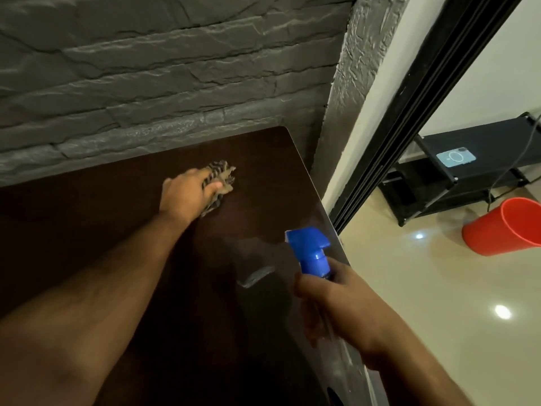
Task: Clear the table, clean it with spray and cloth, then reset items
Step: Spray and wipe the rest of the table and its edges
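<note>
Cloth (221, 183), striped and bunched, is lying under the left hand (187, 194), whose fingers are gripping it against the dark table (87, 230) near the far right corner. Nearer, the right hand (330, 300) is clasping the spray bottle (313, 253), its blue nozzle pointing left over the tabletop.

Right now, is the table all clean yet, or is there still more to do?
Not yet. Clearing looks done: the dark table has nothing on it in view. Cleaning is under way: the left hand grips a striped cloth against the top near the far corner, and the right hand holds the blue spray bottle over the right edge. Still left: finishing the wipe and putting the items back.
</note>
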`<state>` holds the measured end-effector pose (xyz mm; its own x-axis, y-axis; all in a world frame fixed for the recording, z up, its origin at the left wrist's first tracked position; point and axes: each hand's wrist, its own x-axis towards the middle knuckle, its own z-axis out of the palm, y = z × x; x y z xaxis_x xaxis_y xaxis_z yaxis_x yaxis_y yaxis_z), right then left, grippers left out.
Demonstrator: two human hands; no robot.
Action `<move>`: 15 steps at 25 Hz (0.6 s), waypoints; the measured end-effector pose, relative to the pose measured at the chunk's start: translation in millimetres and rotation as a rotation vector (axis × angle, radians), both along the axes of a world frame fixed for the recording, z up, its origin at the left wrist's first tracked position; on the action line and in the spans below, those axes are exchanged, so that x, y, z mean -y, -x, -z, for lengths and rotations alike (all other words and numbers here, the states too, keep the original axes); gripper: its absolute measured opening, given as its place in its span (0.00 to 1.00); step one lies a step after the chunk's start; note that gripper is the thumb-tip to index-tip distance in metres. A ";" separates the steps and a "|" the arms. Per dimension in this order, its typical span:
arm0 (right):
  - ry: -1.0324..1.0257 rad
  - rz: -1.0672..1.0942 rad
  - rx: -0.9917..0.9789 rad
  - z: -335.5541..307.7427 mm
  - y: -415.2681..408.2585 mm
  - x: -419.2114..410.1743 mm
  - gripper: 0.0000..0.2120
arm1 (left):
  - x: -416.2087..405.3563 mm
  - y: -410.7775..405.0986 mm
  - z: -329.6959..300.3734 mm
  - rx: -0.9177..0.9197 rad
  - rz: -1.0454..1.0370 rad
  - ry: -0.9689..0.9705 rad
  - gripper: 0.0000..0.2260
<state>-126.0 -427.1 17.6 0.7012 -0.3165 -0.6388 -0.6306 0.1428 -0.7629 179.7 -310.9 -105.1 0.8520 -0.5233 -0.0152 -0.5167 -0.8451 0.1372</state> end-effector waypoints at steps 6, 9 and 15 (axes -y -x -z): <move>-0.079 -0.034 -0.015 16.1 25.4 -33.3 0.05 | 5.7 14.2 3.3 0.009 -0.044 0.082 0.18; -0.083 -0.012 -0.059 14.0 43.1 -29.5 0.04 | 7.4 37.8 0.6 -0.034 -0.083 0.099 0.17; 0.011 -0.041 -0.016 3.3 45.8 -25.3 0.14 | -11.3 161.3 -1.0 -0.098 0.155 0.085 0.20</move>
